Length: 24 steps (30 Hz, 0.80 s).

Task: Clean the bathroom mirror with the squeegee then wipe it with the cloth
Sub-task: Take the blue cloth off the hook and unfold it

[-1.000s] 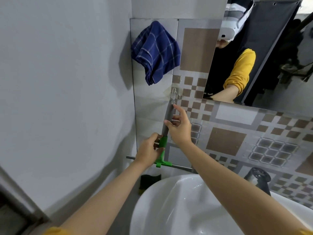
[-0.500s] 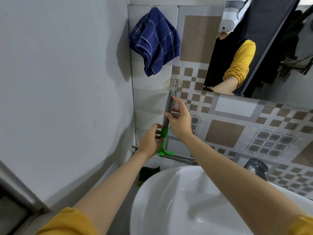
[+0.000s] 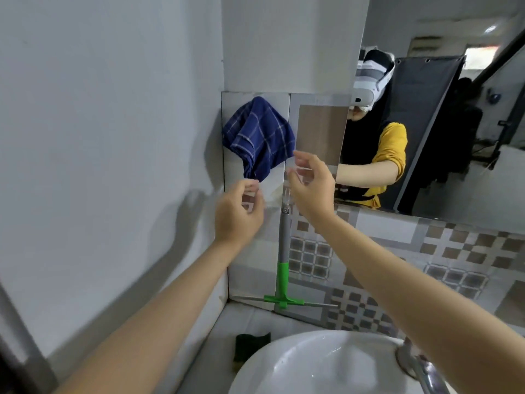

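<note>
The squeegee (image 3: 282, 260) hung on the tiled wall beside the mirror (image 3: 454, 123), handle up, blade near the sink (image 3: 312, 365). Left hand (image 3: 237, 214) and right hand (image 3: 311, 189) were loosely open, empty, near the cloth (image 3: 260, 136). Advisable: pinch the cloth's lower edge and lift clear. The cloth's hook was hidden; fingertips blurred.

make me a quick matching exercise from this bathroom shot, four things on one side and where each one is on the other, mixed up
Things:
1. blue checked cloth
2. squeegee
3. dark sponge
4. right hand

Places:
A. on the counter left of the basin
B. hanging head down on the tiled wall
C. raised and empty, just right of the cloth
D. hanging high on the wall, left of the mirror

Pairs: 1-D, 2-B, 3-A, 4-C
</note>
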Each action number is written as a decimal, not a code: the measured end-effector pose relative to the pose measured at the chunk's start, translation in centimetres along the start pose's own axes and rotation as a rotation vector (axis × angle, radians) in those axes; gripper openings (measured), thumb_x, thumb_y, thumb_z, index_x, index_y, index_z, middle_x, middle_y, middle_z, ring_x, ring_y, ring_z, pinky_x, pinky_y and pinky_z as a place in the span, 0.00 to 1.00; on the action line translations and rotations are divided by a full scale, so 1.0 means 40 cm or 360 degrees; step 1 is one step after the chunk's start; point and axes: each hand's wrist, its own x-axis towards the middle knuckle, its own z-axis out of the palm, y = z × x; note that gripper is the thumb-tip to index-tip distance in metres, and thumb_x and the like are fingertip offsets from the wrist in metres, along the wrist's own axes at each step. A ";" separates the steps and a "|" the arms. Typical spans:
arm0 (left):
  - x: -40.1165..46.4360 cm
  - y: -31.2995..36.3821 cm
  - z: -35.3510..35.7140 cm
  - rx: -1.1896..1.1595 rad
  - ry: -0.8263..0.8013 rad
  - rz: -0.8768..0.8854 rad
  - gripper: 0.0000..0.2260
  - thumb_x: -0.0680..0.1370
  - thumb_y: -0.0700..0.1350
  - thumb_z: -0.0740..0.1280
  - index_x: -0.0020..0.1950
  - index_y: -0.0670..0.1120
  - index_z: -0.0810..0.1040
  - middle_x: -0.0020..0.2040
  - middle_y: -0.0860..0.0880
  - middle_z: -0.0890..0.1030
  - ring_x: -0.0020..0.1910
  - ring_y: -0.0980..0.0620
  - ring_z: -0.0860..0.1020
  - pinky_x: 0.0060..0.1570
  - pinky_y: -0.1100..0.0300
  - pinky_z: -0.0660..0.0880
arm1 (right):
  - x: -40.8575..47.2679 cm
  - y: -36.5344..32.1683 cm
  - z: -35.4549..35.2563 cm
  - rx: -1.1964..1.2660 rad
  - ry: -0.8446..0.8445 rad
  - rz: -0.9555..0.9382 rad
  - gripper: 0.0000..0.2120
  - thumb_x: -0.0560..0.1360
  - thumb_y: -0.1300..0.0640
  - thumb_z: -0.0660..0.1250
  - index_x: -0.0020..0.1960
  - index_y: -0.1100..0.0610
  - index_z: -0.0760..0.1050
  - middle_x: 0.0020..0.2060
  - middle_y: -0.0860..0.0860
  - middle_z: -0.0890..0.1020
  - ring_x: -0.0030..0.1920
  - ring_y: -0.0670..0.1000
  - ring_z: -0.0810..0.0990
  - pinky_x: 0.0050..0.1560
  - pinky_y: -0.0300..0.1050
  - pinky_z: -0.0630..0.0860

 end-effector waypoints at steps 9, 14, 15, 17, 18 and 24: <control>0.385 0.036 -0.021 0.0166 -0.0091 -0.0257 0.09 0.76 0.46 0.62 0.55 0.48 0.76 0.54 0.48 0.77 0.51 0.53 0.75 0.53 0.61 0.72 | 0.174 -0.085 0.047 -0.0303 0.0073 0.0106 0.15 0.77 0.56 0.63 0.63 0.51 0.72 0.54 0.54 0.77 0.51 0.54 0.77 0.56 0.56 0.77; 0.441 0.019 -0.019 -0.0041 -0.0349 -0.0843 0.11 0.78 0.45 0.57 0.53 0.44 0.77 0.47 0.43 0.80 0.41 0.48 0.76 0.41 0.54 0.74 | 0.186 -0.102 0.059 -0.0109 -0.0068 0.0146 0.14 0.77 0.59 0.65 0.62 0.53 0.73 0.46 0.51 0.80 0.44 0.47 0.78 0.45 0.42 0.79; 0.444 0.015 -0.023 -0.0064 -0.0374 -0.0870 0.11 0.78 0.45 0.57 0.52 0.44 0.78 0.46 0.42 0.80 0.40 0.47 0.76 0.40 0.54 0.74 | 0.188 -0.106 0.061 -0.0128 -0.0079 0.0135 0.13 0.77 0.58 0.65 0.61 0.53 0.74 0.42 0.47 0.80 0.41 0.45 0.78 0.42 0.40 0.78; 0.446 0.007 -0.028 -0.0098 -0.0415 -0.0874 0.09 0.79 0.45 0.58 0.49 0.47 0.78 0.45 0.44 0.80 0.41 0.47 0.77 0.43 0.53 0.76 | 0.198 -0.112 0.062 -0.0203 -0.0061 0.0107 0.12 0.76 0.55 0.66 0.60 0.50 0.75 0.37 0.44 0.79 0.40 0.45 0.79 0.42 0.43 0.79; 0.446 0.003 -0.031 -0.0132 -0.0433 -0.0885 0.07 0.79 0.45 0.59 0.49 0.48 0.77 0.45 0.45 0.80 0.42 0.47 0.78 0.44 0.53 0.77 | 0.203 -0.116 0.062 -0.0212 -0.0064 0.0105 0.12 0.76 0.54 0.67 0.59 0.49 0.75 0.36 0.44 0.79 0.40 0.46 0.80 0.42 0.45 0.80; 0.443 -0.008 -0.044 -0.0414 -0.0625 -0.1104 0.03 0.78 0.46 0.63 0.49 0.50 0.76 0.42 0.48 0.80 0.38 0.49 0.76 0.44 0.54 0.74 | 0.227 -0.136 0.059 -0.0022 -0.0149 0.0189 0.13 0.76 0.59 0.67 0.59 0.49 0.76 0.36 0.47 0.81 0.36 0.45 0.79 0.32 0.36 0.74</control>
